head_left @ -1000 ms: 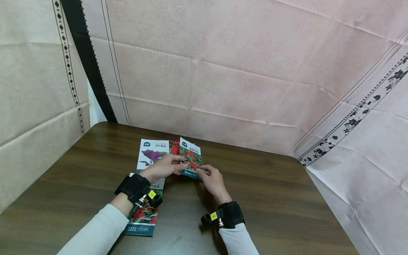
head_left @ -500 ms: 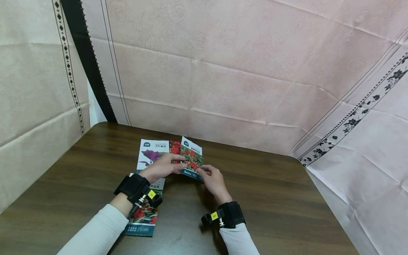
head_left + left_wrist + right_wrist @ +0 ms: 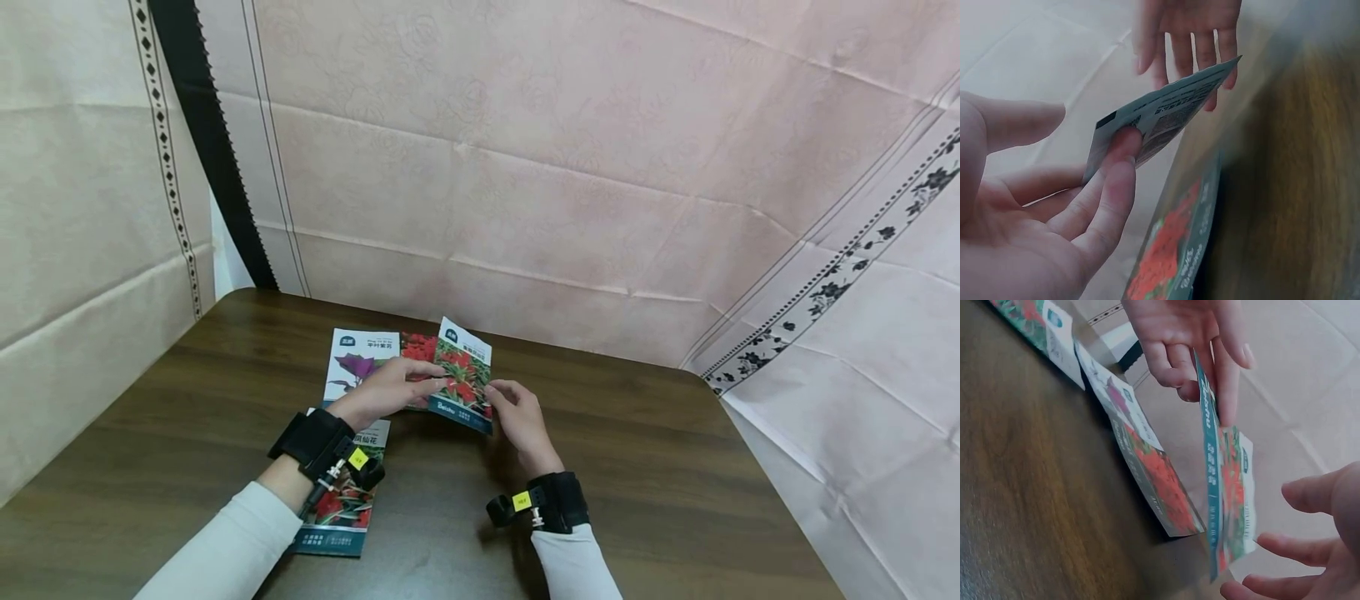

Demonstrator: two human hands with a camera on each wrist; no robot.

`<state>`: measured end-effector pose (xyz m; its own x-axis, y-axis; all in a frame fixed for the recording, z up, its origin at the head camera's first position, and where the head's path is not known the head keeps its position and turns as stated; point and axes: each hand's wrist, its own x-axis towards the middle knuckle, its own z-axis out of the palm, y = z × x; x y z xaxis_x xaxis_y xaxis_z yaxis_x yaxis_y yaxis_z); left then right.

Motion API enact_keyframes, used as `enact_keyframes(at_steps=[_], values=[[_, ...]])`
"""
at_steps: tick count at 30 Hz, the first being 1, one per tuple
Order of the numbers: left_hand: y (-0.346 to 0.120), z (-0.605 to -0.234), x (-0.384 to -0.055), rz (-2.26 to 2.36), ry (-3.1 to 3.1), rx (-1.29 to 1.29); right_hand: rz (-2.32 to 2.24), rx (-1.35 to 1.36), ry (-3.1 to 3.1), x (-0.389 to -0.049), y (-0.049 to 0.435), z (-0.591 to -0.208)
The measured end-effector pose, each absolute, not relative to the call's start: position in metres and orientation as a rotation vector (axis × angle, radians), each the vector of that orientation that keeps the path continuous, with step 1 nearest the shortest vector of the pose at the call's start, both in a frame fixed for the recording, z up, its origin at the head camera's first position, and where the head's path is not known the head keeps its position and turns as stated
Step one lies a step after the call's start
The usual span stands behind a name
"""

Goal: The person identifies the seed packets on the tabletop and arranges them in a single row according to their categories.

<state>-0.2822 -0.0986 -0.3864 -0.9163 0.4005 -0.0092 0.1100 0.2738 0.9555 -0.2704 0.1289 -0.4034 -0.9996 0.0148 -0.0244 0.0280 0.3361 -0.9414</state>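
Observation:
A seed packet with red flowers [image 3: 463,367] is raised off the table in the head view, its face towards the camera. My left hand [image 3: 386,387] holds its left side between the fingers, some in front and others behind; in the left wrist view the thumb stands clear of the packet [image 3: 1169,112]. Close to the packet's right edge is my right hand [image 3: 522,421]. Its thumb and fingers are spread in the right wrist view, beside the packet [image 3: 1235,494]; whether a fingertip touches the edge I cannot tell.
On the brown table [image 3: 600,450] lie a purple-flower packet [image 3: 348,342], a red-flower packet [image 3: 417,346] beside it, and another red-flower packet [image 3: 330,542] nearer, partly under the left forearm. Patterned cloth [image 3: 525,225] hangs behind the table.
The raised packet has shifted right and slightly nearer. My right hand moved right; its thumb, earlier over the packet's lower right corner, is now at the right edge. My left hand hardly moved.

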Motion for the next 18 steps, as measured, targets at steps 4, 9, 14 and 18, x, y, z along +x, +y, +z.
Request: enact_keyframes(at_steps=[4,9,14,18], values=[[-0.096,-0.381,-0.279,1.7,2.298,0.453,-1.875,0.11,2.531,-0.271,0.13,-0.401],[-0.094,-0.376,-0.276,1.722,2.282,0.463,-2.021,0.187,2.483,-0.273,0.131,-0.4],[-0.092,-0.372,-0.274,1.728,2.27,0.488,-2.137,0.235,2.464,-0.274,0.132,-0.398],[-0.092,-0.371,-0.273,1.72,2.272,0.502,-2.172,0.249,2.486,-0.273,0.133,-0.396]])
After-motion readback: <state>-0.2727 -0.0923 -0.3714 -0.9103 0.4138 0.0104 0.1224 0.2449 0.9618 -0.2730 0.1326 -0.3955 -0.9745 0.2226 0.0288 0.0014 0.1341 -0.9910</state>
